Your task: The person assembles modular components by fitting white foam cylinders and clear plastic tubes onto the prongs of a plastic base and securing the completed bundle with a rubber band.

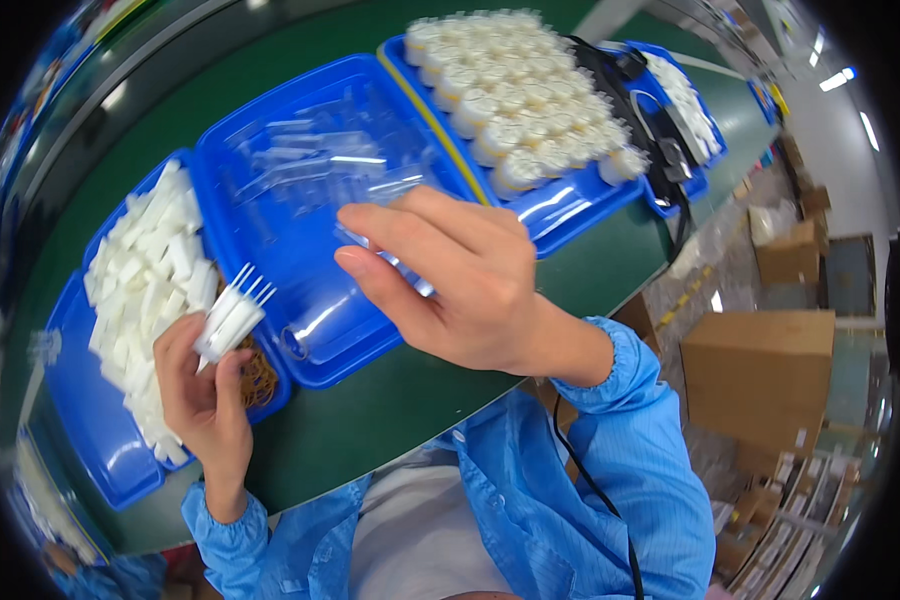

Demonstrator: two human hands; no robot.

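Note:
My left hand (205, 400) is closed around a small bundle of white plastic pieces (232, 318), whose thin white prongs point up and away. Just beyond it lies a heap of white blocks (145, 275). My right hand (460, 280) pinches a clear plastic piece (353, 237) between thumb and fingertips; the fingers hide most of it. This hand hovers over a blue tray (345, 318) of clear, tube-like plastic pieces (305, 155). Thin tan bands, probably rubber bands (260, 382), sit beside my left hand, partly covered by it.
Many white bundles with clear tops (515, 90) stand in rows in a blue tray at the far right. Past them are a black cable (682, 215) and another blue tray of white pieces (685, 105). A cardboard box (760, 375) stands off the green table (370, 425).

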